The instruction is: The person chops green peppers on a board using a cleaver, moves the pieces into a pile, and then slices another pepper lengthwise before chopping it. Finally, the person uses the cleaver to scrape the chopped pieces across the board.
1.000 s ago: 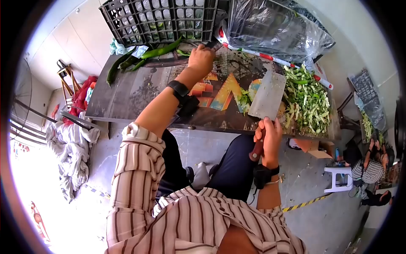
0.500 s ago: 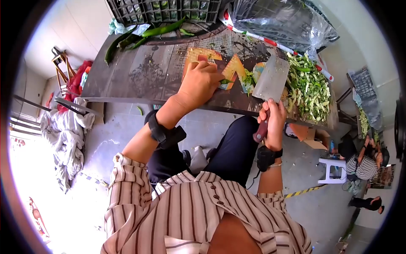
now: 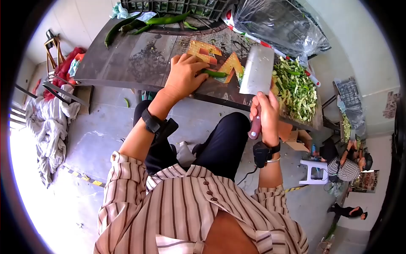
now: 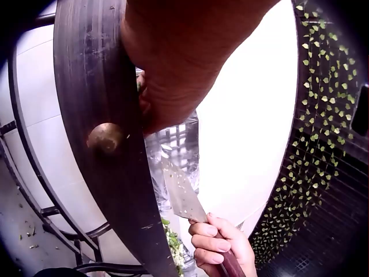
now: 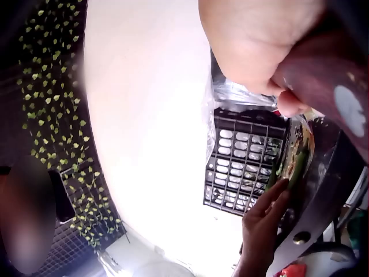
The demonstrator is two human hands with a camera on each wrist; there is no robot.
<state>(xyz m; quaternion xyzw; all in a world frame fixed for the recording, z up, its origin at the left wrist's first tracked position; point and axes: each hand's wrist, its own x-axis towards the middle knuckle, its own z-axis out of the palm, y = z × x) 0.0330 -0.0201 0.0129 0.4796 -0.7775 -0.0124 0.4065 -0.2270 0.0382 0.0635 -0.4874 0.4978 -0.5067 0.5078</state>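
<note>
On the table's near edge my left hand (image 3: 185, 75) holds a long green chili pepper (image 3: 215, 73) by one end, the other end pointing right over orange printed lettering. In the right wrist view that pepper (image 5: 298, 167) shows beyond the left hand's fingers. My right hand (image 3: 266, 115) grips the brown handle (image 3: 254, 125) of a cleaver. Its broad blade (image 3: 258, 70) is raised to the right of the pepper, and in the left wrist view bits of vegetable cling to the blade (image 4: 183, 193). Right of the blade lies a heap of chopped green pepper (image 3: 294, 91).
Several whole green peppers (image 3: 169, 19) lie at the back left of the dark table (image 3: 110, 63). A black crate (image 3: 177, 6) and a plastic-covered crate (image 3: 281, 25) stand along the back. Farther right are a white stool (image 3: 315, 171) and other people.
My left hand has come back from the crate side to the near edge with a pepper, then shifted slightly left. My right hand keeps its grip on the cleaver, whose blade stands more upright.
</note>
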